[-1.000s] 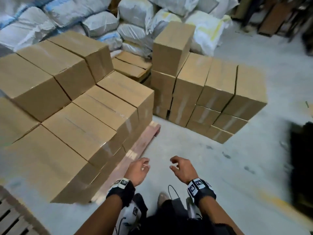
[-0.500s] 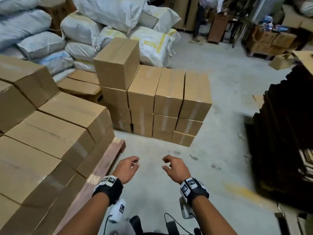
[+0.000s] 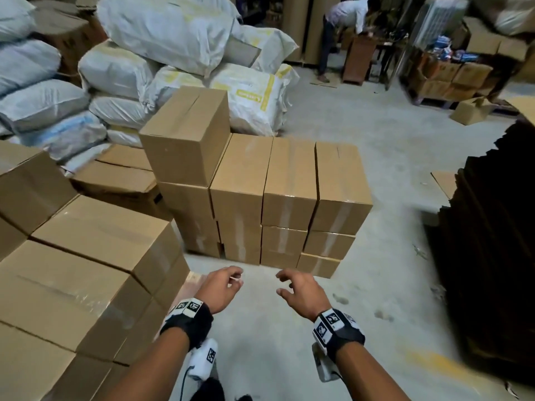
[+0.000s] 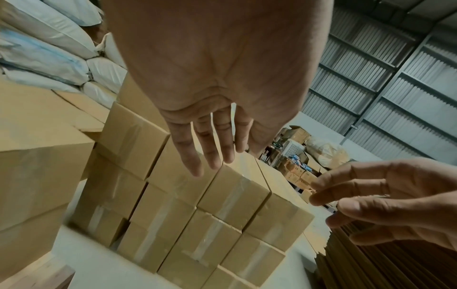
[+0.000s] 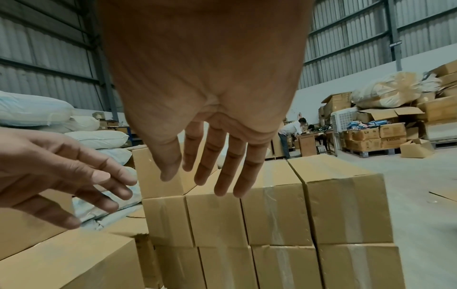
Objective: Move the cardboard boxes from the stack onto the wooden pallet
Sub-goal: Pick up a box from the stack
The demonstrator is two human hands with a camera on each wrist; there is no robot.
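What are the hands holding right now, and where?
Nothing. The left hand and right hand are both empty, fingers loosely spread, short of the stack of boxes.

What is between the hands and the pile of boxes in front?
Only bare concrete floor. In the head view the left hand and right hand hover short of the box stack, touching nothing.

White sacks [image 3: 162,39] piled behind; person [image 3: 344,27] bent over desk [image 3: 360,57].
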